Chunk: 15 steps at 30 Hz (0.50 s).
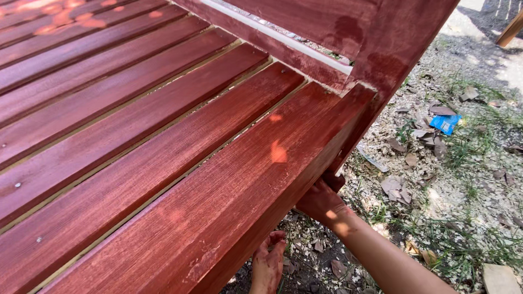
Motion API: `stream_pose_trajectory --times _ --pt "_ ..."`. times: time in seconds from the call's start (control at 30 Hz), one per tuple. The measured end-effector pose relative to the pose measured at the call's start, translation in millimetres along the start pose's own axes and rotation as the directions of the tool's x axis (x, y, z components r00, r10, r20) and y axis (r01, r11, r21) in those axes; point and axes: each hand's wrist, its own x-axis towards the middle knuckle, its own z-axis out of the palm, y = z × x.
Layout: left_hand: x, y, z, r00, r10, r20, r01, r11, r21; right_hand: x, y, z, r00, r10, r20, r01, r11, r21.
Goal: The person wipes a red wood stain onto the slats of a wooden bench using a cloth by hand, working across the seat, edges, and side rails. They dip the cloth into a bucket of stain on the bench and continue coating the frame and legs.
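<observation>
Right hand (321, 200) fingers hidden under edge of red-stained slatted wooden bench (180, 163), grip not discernible; left hand (268, 262) open, stained, flat against underside nearer the viewer; bench above both hands, long axis running away up-right; wood shavings (436, 179) below

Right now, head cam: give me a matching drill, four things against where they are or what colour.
Things:
1. right hand
2. left hand
3. slatted wooden bench
4. scrap of wrapper

Places or colours:
A. blue, lying on the ground among dry leaves
B. stained red-brown, slats running diagonally
C. under the front edge, at the bottom of the picture
D. reaching under the corner by the armrest post

Pairs: 1-D, 2-C, 3-B, 4-A
</observation>
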Motion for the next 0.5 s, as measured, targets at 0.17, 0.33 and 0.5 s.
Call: stream_pose_trajectory --times 0.17,0.33,0.5 --pt "17 -31 -25 0.994 -0.027 -0.102 0.008 0.982 -0.188 3 -16 -26 0.974 0.194 -0.118 -0.184 0.978 0.094" --pt "18 -44 -41 0.984 0.141 -0.105 -0.163 0.953 -0.255 32 -13 -45 0.892 -0.427 -0.147 0.353 0.456 0.817" --pt "-1 -7 -28 0.999 -0.029 -0.041 0.018 0.967 -0.252 23 -6 -50 0.975 -0.182 -0.128 0.185 0.341 0.922"
